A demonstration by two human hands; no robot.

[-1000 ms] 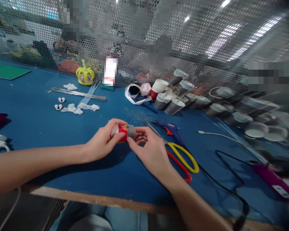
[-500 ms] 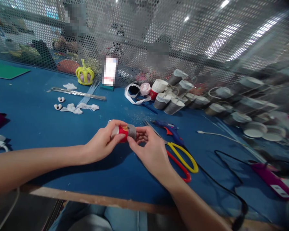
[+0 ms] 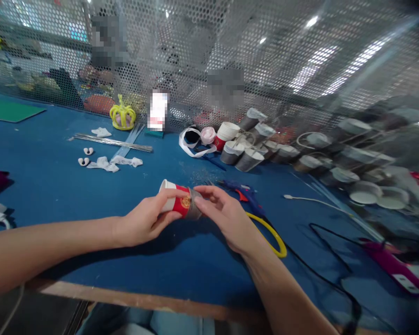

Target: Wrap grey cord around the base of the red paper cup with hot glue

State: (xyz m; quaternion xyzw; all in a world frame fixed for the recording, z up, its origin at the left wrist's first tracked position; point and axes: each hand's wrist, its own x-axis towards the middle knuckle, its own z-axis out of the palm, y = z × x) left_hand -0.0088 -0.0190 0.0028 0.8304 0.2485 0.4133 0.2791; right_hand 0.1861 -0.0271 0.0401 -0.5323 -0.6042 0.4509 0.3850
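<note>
A red and white paper cup [image 3: 179, 205] lies sideways between my hands above the blue table, its white rim facing left. Grey material [image 3: 194, 210] covers its right end. My left hand [image 3: 150, 216] is closed round the rim half of the cup, thumb below and fingers above. With thumb and fingers, my right hand [image 3: 226, 216] grips the grey-covered end; its inner fingers are partly hidden. Just beyond the right hand lie scissors with a yellow handle [image 3: 274, 237], partly covered by that hand, and a blue glue gun [image 3: 249, 197].
Grey-covered cups [image 3: 249, 158] stand and lean at the back right. A white ribbon loop [image 3: 186, 146], thin metal rods [image 3: 113, 142], a yellow crown-shaped piece [image 3: 122, 116] and a phone [image 3: 158, 110] sit toward the mesh. Black cable [image 3: 310, 267] and a purple power strip [image 3: 391, 265] lie right.
The cup has turned so its white rim now shows at the left. My right hand has shifted its hold on the grey end and covers more of the scissors. The view has tilted slightly.
</note>
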